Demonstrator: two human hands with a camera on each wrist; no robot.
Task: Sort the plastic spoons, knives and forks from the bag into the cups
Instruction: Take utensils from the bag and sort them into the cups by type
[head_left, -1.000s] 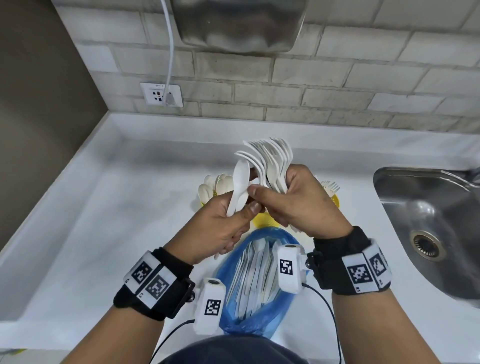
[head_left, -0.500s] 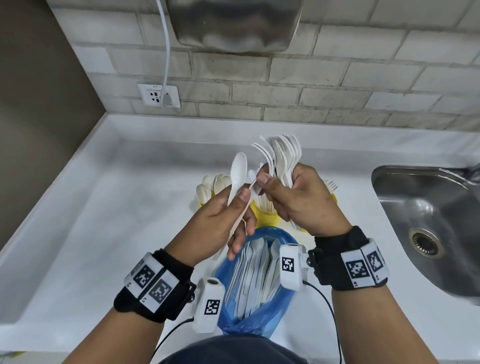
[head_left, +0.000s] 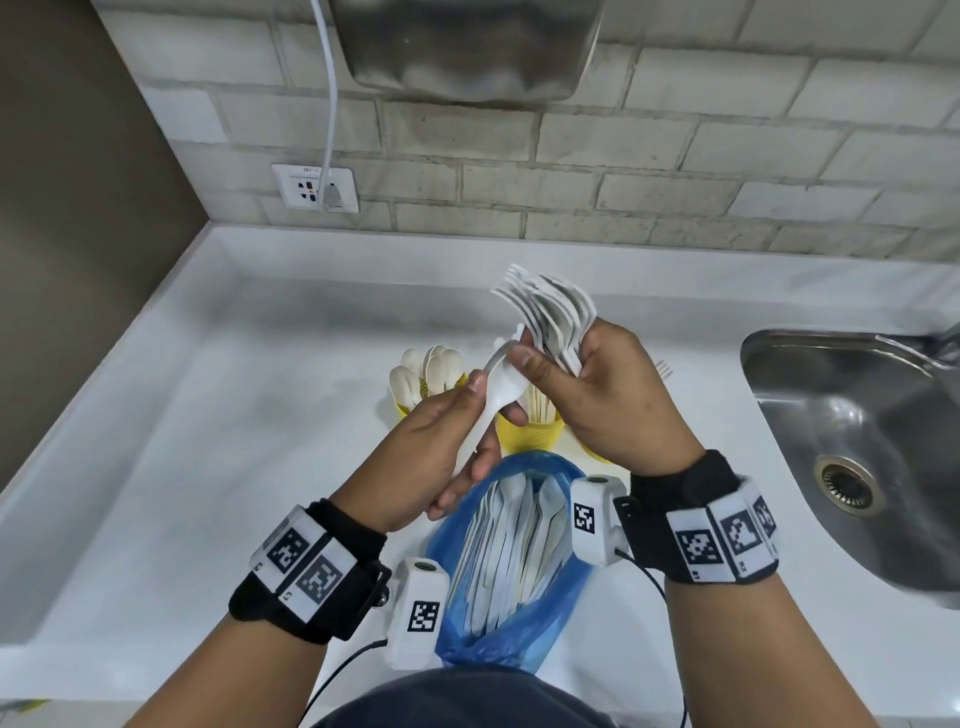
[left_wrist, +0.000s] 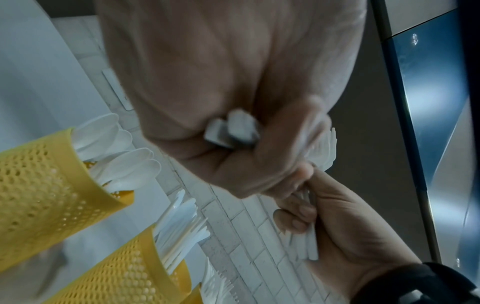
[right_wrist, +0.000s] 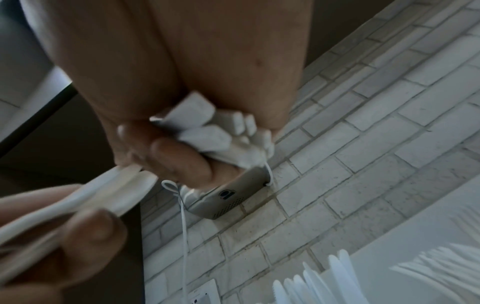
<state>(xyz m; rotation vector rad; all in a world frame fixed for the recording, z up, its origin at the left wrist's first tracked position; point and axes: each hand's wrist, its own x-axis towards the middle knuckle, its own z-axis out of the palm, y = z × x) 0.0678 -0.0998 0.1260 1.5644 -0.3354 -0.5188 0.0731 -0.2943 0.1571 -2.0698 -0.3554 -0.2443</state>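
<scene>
My right hand (head_left: 582, 374) grips a fanned bundle of white plastic cutlery (head_left: 550, 312) by the handles, heads up; the handle ends (right_wrist: 215, 131) stick out under the fist. My left hand (head_left: 483, 405) pinches a white spoon (head_left: 498, 389) beside the bundle, touching the right thumb. Under the hands stand yellow mesh cups: one with spoons (head_left: 426, 379), one with knives (head_left: 530, 431), and one with forks (head_left: 664, 369) mostly hidden behind the right hand. The blue bag (head_left: 566, 587) lies open near me with more white cutlery inside.
A steel sink (head_left: 857, 441) is sunk into the white counter (head_left: 234, 441) on the right. The tiled wall behind carries a socket (head_left: 314, 187) with a white cable, below a metal appliance (head_left: 467, 47). A raised ledge runs along the counter's left side.
The left hand drew one spoon away from the bundle and held it upright, then tilted it back against the right thumb. The right hand's bundle has risen a little.
</scene>
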